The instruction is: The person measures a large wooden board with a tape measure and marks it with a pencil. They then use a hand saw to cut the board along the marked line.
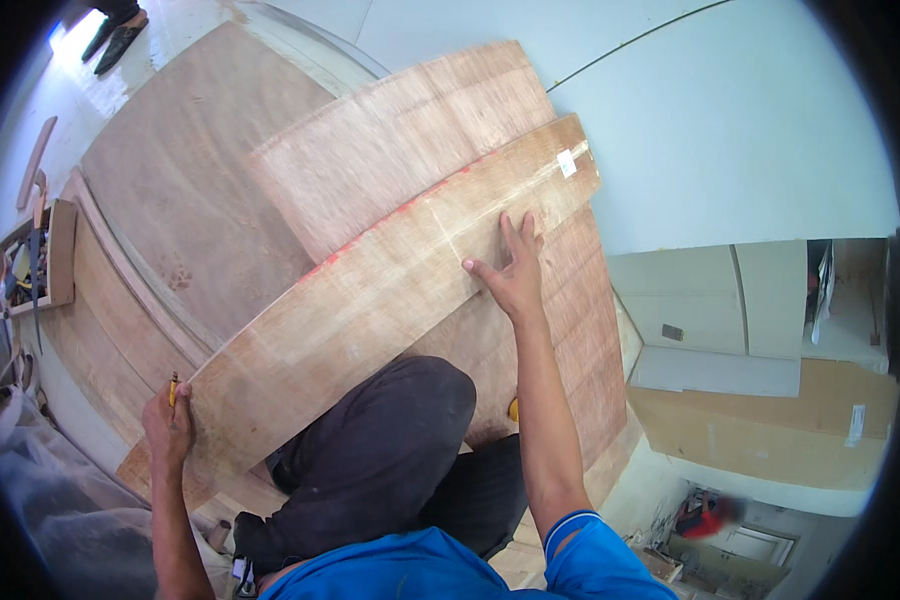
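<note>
A long wooden plank (340,310) lies slantwise in front of me, with red marks along its far edge and a small white sticker (567,163) near its right end. My left hand (168,422) is at the plank's left end, closed around a yellow pencil (173,388) that points up. On the right half of the plank rests my right hand (513,275), fingers spread, with the thumb by a pale line across the wood. Beneath the plank is a larger plywood sheet (410,125). A small yellow object (513,410) shows partly beside my right forearm; its kind is hidden.
At the far left stands a wooden box (63,250) of tools, with a long-handled tool across it. Clear plastic sheeting (65,500) lies at lower left. Another person's shoes (120,48) show at top left. Pale panels (680,300) stand at right.
</note>
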A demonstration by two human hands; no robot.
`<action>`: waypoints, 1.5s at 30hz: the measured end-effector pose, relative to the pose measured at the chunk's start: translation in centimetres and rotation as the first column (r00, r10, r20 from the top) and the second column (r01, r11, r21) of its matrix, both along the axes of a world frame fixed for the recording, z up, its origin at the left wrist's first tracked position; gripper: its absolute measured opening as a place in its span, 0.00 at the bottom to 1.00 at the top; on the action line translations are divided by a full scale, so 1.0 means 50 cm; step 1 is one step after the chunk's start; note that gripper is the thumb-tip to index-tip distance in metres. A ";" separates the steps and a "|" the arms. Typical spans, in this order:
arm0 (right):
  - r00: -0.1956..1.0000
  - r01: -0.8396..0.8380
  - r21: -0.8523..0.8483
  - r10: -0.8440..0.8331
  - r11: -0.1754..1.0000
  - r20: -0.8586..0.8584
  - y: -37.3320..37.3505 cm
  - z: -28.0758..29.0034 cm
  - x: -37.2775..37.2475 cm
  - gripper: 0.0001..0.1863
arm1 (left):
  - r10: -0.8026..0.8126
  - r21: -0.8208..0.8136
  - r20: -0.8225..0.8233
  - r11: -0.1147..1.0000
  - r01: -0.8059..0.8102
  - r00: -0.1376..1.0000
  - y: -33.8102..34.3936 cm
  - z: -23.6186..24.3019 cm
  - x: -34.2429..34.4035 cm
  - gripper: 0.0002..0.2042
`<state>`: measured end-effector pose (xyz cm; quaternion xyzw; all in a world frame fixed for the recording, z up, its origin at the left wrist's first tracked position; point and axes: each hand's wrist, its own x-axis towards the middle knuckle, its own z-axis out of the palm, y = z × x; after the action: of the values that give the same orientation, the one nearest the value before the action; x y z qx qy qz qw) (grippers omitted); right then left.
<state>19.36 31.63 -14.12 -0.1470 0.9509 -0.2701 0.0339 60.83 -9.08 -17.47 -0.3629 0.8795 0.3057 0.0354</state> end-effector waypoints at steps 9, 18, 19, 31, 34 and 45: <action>0.999 -0.039 0.065 0.039 0.997 0.000 0.005 0.012 -0.006 0.56 | -0.021 0.005 -0.016 1.000 0.021 1.000 0.002 0.000 0.002 0.27; 0.999 0.022 0.221 -0.029 0.975 0.028 -0.046 0.045 0.010 0.62 | 0.001 0.063 0.086 0.998 -0.007 0.996 -0.006 0.017 -0.006 0.26; 0.999 0.026 0.219 -0.032 0.975 0.027 -0.048 0.046 0.010 0.62 | -0.004 0.063 0.096 0.998 -0.002 0.995 -0.006 0.018 -0.009 0.26; 0.998 0.022 0.148 -0.030 0.989 0.049 -0.040 0.038 0.011 0.62 | -0.006 0.025 -0.004 1.000 0.007 1.000 0.006 0.012 -0.012 0.27; 0.998 0.024 0.130 -0.032 0.991 0.059 -0.041 0.036 0.010 0.63 | -0.010 -0.002 0.013 1.000 0.010 1.000 0.001 0.003 -0.005 0.27; 0.997 0.021 0.117 -0.029 0.993 0.066 -0.032 0.028 0.005 0.63 | -0.002 -0.037 0.020 0.999 0.003 1.000 0.020 0.031 -0.011 0.26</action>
<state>19.63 30.03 -12.70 -0.1237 0.9652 -0.2194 0.0711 60.28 -8.08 -15.94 -0.3655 0.8851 0.2857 0.0377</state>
